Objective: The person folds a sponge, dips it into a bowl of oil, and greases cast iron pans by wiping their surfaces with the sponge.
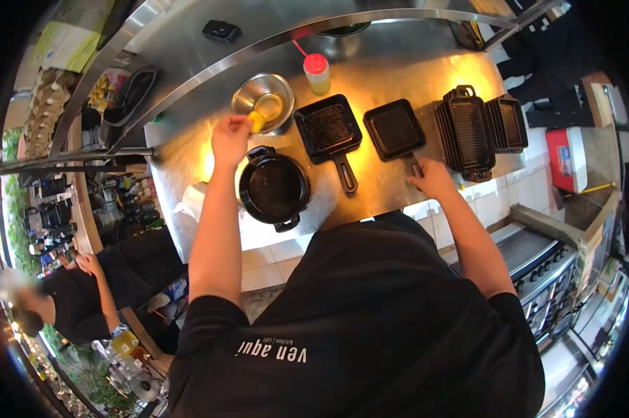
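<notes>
Being pinched in the left grip (233, 134) at the near side of the steel bowl (282, 90), a yellow pad (257, 122) might be made to drip if oversoaked; the square skillet (396, 130) on the bench (384, 187), held by its handle (414, 164) in the right grip (431, 178), might be tipped if pressed.

"What's left of the left hand (231, 139)?"
"Egg trays (50, 104), and another person (74, 303)."
"And right of the right hand (434, 179)?"
"A red-and-white box (567, 161), well apart from it, and a stove (537, 275)."
</notes>
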Action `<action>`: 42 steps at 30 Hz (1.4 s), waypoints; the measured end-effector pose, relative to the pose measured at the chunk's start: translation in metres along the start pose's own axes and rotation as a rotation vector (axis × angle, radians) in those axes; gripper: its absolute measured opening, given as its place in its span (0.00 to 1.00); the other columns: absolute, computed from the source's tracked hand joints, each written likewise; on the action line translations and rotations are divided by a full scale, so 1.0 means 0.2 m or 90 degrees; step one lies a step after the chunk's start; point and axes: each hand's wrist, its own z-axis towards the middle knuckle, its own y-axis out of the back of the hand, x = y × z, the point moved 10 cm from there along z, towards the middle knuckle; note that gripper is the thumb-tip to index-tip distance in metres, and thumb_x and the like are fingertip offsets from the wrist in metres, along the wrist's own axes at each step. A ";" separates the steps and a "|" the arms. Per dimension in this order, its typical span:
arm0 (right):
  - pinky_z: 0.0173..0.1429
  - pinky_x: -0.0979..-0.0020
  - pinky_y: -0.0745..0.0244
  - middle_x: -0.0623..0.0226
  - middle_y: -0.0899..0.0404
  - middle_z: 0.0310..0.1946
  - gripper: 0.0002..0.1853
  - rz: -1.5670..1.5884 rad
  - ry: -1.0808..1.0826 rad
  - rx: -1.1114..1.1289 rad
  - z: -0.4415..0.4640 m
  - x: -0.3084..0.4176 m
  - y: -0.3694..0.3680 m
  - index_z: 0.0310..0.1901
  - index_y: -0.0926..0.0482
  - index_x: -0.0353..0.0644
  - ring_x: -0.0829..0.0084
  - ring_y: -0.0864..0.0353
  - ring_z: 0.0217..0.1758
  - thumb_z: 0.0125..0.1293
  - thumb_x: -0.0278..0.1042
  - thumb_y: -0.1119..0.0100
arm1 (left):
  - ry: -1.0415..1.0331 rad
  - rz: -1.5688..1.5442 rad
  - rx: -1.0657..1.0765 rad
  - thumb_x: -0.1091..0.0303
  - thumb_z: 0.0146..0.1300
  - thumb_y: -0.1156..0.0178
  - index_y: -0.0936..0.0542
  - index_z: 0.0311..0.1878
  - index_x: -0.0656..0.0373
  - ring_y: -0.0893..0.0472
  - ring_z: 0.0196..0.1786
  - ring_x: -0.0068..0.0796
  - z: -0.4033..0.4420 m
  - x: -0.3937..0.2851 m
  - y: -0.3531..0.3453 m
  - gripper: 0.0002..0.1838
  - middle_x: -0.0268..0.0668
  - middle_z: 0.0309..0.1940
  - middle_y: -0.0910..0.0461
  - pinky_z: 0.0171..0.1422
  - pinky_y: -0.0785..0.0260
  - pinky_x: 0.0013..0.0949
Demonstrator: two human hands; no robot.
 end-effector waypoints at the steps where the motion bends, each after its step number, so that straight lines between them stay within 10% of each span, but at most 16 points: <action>1: 0.54 0.53 0.15 0.45 0.12 0.36 0.27 -0.004 -0.005 0.064 0.03 -0.02 -0.04 0.47 0.18 0.31 0.46 0.09 0.44 0.58 0.45 0.18 | -0.069 0.101 -0.023 0.61 0.67 0.26 0.12 0.48 0.63 0.08 0.40 0.35 0.17 0.07 -0.02 0.15 0.44 0.39 0.08 0.49 0.17 0.38; 3: 0.50 0.54 0.14 0.50 0.11 0.34 0.22 0.139 -0.040 0.167 0.09 -0.13 -0.25 0.46 0.19 0.35 0.53 0.08 0.42 0.64 0.45 0.21 | -0.094 0.306 0.007 0.60 0.65 0.27 0.11 0.50 0.60 0.07 0.47 0.46 0.24 -0.16 -0.11 0.16 0.47 0.43 0.08 0.56 0.16 0.44; 5: 0.44 0.56 0.15 0.59 0.12 0.30 0.17 0.745 -0.213 0.330 0.00 -0.07 -0.48 0.49 0.19 0.40 0.59 0.07 0.42 0.73 0.44 0.28 | -0.125 0.382 0.036 0.61 0.65 0.28 0.11 0.50 0.57 0.08 0.50 0.49 0.37 -0.10 -0.25 0.14 0.48 0.45 0.08 0.60 0.17 0.46; 9: 0.28 0.63 0.28 0.66 0.18 0.30 0.11 0.944 -0.160 0.536 -0.02 -0.01 -0.61 0.52 0.20 0.44 0.70 0.22 0.24 0.83 0.42 0.40 | -0.140 0.623 0.113 0.61 0.66 0.32 0.09 0.49 0.52 0.11 0.58 0.54 0.50 0.05 -0.48 0.12 0.49 0.50 0.09 0.68 0.19 0.52; 14: 0.19 0.74 0.50 0.77 0.33 0.24 0.10 1.052 -0.153 0.411 0.00 0.00 -0.50 0.46 0.26 0.49 0.81 0.42 0.16 0.86 0.43 0.44 | -0.175 0.534 0.011 0.62 0.66 0.33 0.10 0.47 0.54 0.10 0.54 0.56 0.47 -0.17 -0.33 0.11 0.50 0.46 0.08 0.64 0.18 0.54; 25: 0.20 0.73 0.44 0.77 0.34 0.24 0.10 0.707 0.003 0.230 -0.27 -0.09 -0.03 0.47 0.30 0.47 0.82 0.38 0.18 0.86 0.42 0.43 | -0.131 0.647 -0.014 0.63 0.67 0.34 0.10 0.44 0.57 0.09 0.49 0.55 0.16 -0.13 -0.26 0.10 0.52 0.43 0.08 0.58 0.17 0.53; 32: 0.21 0.73 0.44 0.77 0.34 0.23 0.11 0.669 0.025 0.290 -0.29 -0.10 0.17 0.46 0.29 0.45 0.83 0.38 0.18 0.86 0.42 0.44 | -0.033 0.305 -0.001 0.64 0.65 0.27 0.10 0.51 0.58 0.07 0.47 0.39 -0.22 -0.53 -0.35 0.13 0.45 0.42 0.07 0.54 0.16 0.41; 36: 0.22 0.73 0.40 0.75 0.31 0.24 0.13 0.559 0.060 0.305 -0.35 0.00 0.30 0.44 0.27 0.43 0.82 0.35 0.19 0.86 0.42 0.44 | -0.187 0.063 0.074 0.69 0.69 0.27 0.10 0.56 0.57 0.13 0.35 0.23 -0.58 -1.16 -0.84 0.14 0.37 0.39 0.08 0.43 0.19 0.31; 42: 0.38 0.59 0.25 0.64 0.21 0.27 0.15 0.361 0.192 0.231 -0.43 0.20 0.44 0.46 0.23 0.36 0.66 0.21 0.29 0.85 0.42 0.45 | -0.548 0.216 -0.107 0.71 0.64 0.30 0.12 0.42 0.62 0.11 0.42 0.49 -0.74 -1.52 -1.13 0.06 0.45 0.37 0.12 0.50 0.17 0.48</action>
